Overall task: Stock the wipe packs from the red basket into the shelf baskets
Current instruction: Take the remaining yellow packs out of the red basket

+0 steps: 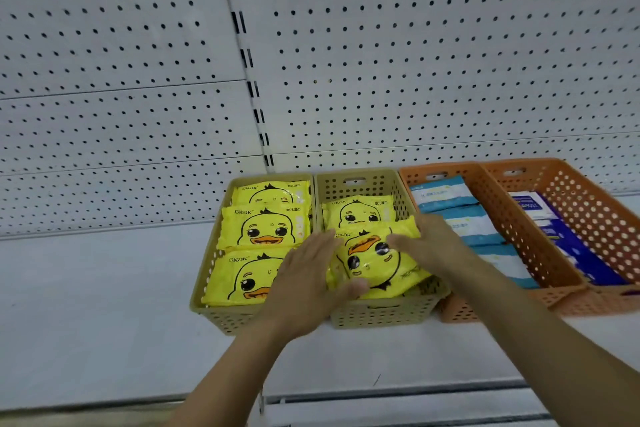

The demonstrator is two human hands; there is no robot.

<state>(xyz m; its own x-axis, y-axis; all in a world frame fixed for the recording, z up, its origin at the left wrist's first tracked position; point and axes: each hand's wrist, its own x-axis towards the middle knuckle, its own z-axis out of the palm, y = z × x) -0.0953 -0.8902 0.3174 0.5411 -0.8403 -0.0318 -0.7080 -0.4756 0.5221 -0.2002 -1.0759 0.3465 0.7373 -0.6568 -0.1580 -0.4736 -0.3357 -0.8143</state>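
Observation:
Two tan shelf baskets stand side by side on the white shelf. The left tan basket (pixel 207 288) holds three yellow duck wipe packs (pixel 263 227). In the right tan basket (pixel 381 317) a yellow duck pack (pixel 375 265) lies upside down and tilted on top of other packs. My left hand (pixel 304 282) holds its left edge, fingers straight and thumb under the front. Flat on the pack's right side rests my right hand (pixel 427 244). The red basket is out of view.
Two orange baskets stand to the right: the nearer one (pixel 498 211) holds blue-and-white packs, the far one (pixel 588 208) dark blue packs. Pegboard wall (pixel 381 62) rises behind. The bare shelf surface (pixel 97 305) stretches left of the baskets.

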